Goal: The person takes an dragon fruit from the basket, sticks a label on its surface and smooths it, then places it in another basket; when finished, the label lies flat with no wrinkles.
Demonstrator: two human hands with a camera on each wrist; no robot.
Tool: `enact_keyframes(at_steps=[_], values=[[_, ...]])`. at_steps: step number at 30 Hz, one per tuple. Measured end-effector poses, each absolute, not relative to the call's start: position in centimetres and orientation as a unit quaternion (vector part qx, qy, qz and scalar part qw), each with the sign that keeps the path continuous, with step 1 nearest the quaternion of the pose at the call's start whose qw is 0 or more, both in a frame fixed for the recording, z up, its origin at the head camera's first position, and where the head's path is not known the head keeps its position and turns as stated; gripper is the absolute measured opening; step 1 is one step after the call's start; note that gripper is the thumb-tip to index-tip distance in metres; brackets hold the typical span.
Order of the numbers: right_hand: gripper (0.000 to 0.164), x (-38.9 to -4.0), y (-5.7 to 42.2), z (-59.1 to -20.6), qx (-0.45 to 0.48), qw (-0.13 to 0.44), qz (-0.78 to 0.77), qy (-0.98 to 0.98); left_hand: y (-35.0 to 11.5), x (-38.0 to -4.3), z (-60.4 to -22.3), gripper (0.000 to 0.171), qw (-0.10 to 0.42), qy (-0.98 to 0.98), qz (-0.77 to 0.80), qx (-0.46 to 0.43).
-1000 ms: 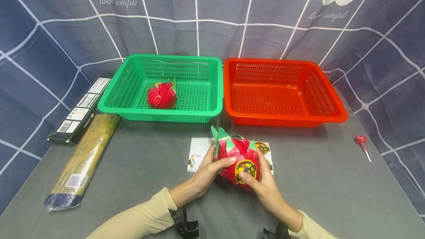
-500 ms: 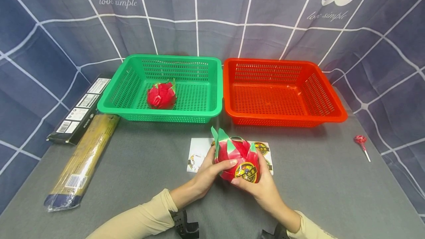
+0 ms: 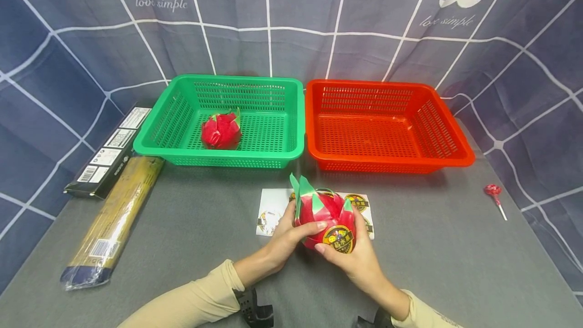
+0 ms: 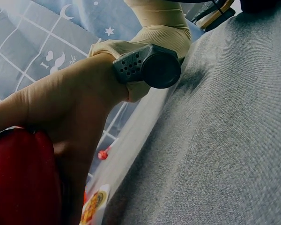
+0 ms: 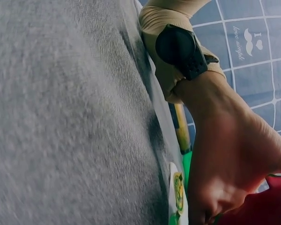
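Both hands hold a red dragon fruit [image 3: 334, 209] with green leaf tips, low at the middle of the head view. The left hand [image 3: 284, 237] grips its left side, thumb across the front. On the right, the right hand [image 3: 362, 257] curls round it, thumb tip at the lower edge of a round black-and-gold fruit sticker [image 3: 339, 239]. Behind the fruit lies a white sticker sheet [image 3: 273, 199], partly covered. The left wrist view catches the right hand [image 4: 61, 103] beside the fruit [image 4: 21, 178]; the right wrist view shows the left hand [image 5: 234, 150]. Most fingers are hidden behind the fruit.
A green basket [image 3: 227, 156] holding another dragon fruit [image 3: 220, 131] stands at the back left, beside a red basket [image 3: 391, 163]. A black box [image 3: 109, 151] and a long yellow packet [image 3: 114, 221] lie left. A red lollipop [image 3: 493, 191] lies far right.
The right thumb has slid off the sticker's face to its lower left edge. The fruit has tipped slightly, while the left hand keeps nearly the same hold.
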State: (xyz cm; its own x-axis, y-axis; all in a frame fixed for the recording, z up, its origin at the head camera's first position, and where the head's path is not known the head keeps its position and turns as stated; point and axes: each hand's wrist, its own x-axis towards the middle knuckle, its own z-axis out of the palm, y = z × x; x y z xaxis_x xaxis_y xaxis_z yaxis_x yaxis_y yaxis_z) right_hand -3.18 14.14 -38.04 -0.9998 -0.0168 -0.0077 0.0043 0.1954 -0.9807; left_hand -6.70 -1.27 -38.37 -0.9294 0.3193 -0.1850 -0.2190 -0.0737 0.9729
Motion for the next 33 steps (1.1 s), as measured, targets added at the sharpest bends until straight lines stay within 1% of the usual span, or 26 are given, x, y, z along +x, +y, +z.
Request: enact_keyframes(at_steps=[5,12,16,19,24,29,33], values=[[0.085,-3.3,14.5,-37.9,-0.028,0.019,-0.623,0.781,-1.4,-6.9,-38.1,0.060,0.190,0.643,0.741,0.048],[0.090,-4.1,15.5,-37.4,-0.071,0.069,-0.635,0.766,-1.6,-7.0,-37.9,0.061,0.217,0.633,0.741,0.057],[0.092,-4.8,16.4,-37.5,-0.146,0.089,-0.668,0.724,-1.7,-7.1,-37.7,0.059,0.216,0.623,0.748,0.073],[0.090,-5.2,17.1,-37.3,-0.197,0.111,-0.674,0.703,-1.8,-7.3,-37.5,0.057,0.218,0.618,0.751,0.084],[0.090,-5.5,17.8,-36.3,-0.241,0.139,-0.650,0.707,-2.1,-7.4,-37.2,0.057,0.230,0.624,0.742,0.091],[0.089,-5.5,18.1,-36.0,-0.252,0.152,-0.634,0.715,-2.2,-7.4,-37.3,0.059,0.235,0.626,0.736,0.100],[0.091,-5.3,17.8,-36.1,-0.232,0.157,-0.632,0.723,-2.1,-7.4,-37.5,0.059,0.231,0.631,0.734,0.099]])
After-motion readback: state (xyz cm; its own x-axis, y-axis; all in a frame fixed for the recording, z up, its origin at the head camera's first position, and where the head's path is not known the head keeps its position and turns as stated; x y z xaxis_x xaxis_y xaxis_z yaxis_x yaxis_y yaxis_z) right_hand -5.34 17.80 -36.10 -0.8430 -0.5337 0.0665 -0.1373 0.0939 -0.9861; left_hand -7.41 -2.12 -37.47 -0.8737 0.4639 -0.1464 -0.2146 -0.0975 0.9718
